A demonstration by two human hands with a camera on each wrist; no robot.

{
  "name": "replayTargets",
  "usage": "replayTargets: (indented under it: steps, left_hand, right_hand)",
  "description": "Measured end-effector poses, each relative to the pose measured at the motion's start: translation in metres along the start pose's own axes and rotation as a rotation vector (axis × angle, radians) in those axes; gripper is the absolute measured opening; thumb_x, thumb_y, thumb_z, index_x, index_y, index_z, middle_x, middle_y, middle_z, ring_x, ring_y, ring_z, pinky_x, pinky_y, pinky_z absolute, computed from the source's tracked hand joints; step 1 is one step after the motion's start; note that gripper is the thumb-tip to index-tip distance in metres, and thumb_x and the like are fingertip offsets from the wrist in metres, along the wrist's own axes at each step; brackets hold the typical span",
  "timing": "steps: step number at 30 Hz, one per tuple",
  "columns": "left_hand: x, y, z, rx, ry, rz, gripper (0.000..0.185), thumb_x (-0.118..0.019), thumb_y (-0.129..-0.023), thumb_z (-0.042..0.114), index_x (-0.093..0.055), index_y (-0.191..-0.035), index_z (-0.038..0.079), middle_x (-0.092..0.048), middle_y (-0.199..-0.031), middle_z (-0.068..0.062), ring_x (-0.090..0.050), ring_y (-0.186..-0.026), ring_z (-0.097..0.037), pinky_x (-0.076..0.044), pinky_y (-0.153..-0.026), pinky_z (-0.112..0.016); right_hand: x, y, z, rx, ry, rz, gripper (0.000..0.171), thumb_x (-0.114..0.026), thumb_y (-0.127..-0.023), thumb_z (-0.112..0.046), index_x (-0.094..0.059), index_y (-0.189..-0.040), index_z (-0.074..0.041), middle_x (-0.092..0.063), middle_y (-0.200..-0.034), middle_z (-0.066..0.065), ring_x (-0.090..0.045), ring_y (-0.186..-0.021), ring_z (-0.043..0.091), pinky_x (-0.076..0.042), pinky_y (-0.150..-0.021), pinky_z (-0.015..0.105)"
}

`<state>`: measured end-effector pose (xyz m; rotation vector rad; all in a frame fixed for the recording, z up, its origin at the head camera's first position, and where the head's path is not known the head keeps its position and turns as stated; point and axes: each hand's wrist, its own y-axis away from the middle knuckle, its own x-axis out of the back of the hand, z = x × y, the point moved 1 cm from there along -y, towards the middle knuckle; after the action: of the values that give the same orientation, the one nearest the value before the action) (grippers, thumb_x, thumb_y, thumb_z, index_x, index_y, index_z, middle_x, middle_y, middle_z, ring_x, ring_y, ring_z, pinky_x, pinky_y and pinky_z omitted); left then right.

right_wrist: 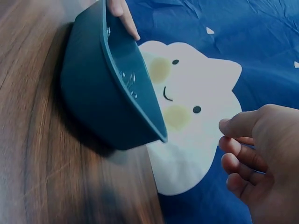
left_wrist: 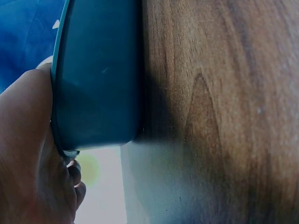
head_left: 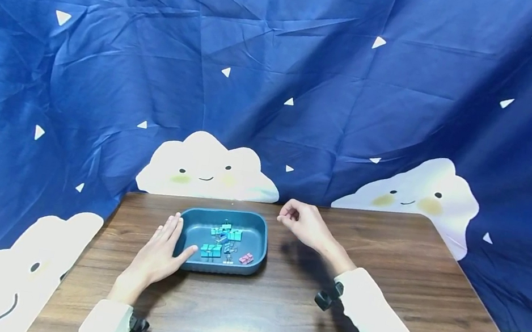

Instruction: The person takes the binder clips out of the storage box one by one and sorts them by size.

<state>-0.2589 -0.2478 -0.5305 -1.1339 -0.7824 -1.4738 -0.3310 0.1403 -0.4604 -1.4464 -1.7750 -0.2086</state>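
Resting flat against the left end of the teal tray, the left hand has its fingers straight along the outer wall and its thumb hooked just over the near-left rim; in the left wrist view the palm presses the tray's side, so it steadies rather than grips. The right hand hovers just off the tray's far right corner, above the wooden table, fingers loosely curled with nothing visible between them in the right wrist view. The tray sits toward the table's far edge, left of the middle, and carries a small heap of binder clips, most of them teal and one pink near its near-right corner. It looks like stiff moulded plastic, light, with smooth walls that would probably slide on the wood under a sideways push. The clips are likely light, hard and springy, and apt to tangle by their wire handles. A pinch on a clip's folded body or on a raised handle seems the surest hold; the rolled rim suits lifting the tray.
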Motion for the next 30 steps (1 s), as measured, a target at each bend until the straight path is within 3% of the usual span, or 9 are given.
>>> replayTargets:
  steps: [14, 30]
  left_hand:
    - [0.000, -0.002, 0.001, 0.002, -0.008, 0.002, 0.102, -0.045, -0.104, 0.073, -0.017, -0.169, -0.002, -0.013, -0.179, -0.019, -0.015, -0.167, -0.039, -0.017, -0.136, -0.056]
    - [-0.001, 0.000, 0.000, 0.002, -0.007, 0.005, 0.102, -0.046, -0.105, 0.071, -0.017, -0.169, -0.003, -0.013, -0.179, -0.019, -0.014, -0.167, -0.039, -0.017, -0.136, -0.056]
  right_hand:
    - [-0.028, -0.026, -0.037, 0.051, 0.017, -0.118, 0.011, -0.076, -0.097, -0.013, -0.070, -0.089, -0.018, -0.066, -0.079, -0.006, -0.059, -0.074, 0.009, -0.049, -0.068, 0.023]
    - [-0.064, -0.048, -0.053, 0.073, 0.120, -0.326, 0.004, -0.075, -0.098, -0.010, -0.073, -0.101, -0.010, -0.074, -0.091, 0.000, -0.065, -0.085, 0.010, -0.056, -0.081, 0.028]
